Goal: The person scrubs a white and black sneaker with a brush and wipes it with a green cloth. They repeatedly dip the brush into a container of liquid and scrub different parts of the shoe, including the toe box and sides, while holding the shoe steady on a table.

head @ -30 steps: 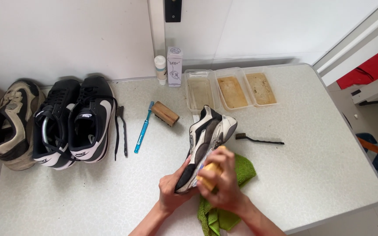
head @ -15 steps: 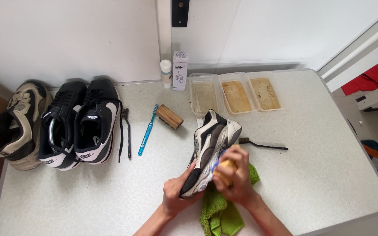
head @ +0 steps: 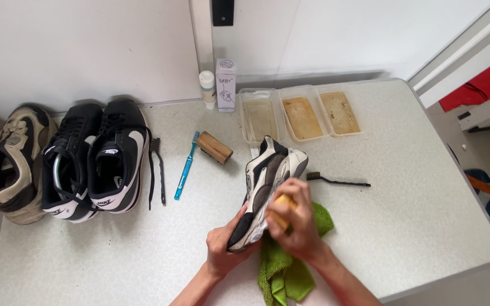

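Sneaker [head: 267,181]: blk/white, grubby, tilted.

Left hand [head: 222,245] has its grip on the heel of a white-and-black mesh sneaker [head: 265,187], tilted above the speckled grey table [head: 415,187]. Right hand [head: 293,224] presses a small wooden brush [head: 283,205] against the sneaker's side. Crumpled green cloth [head: 282,269] lies beneath. Thin black brush [head: 338,181] just beside; black-and-white sneaker pair [head: 94,161] well apart at left.

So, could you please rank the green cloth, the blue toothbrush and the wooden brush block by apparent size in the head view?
1. Green cloth, largest, though partly hidden under the hands.
2. Blue toothbrush, long but thin.
3. Wooden brush block, smallest.
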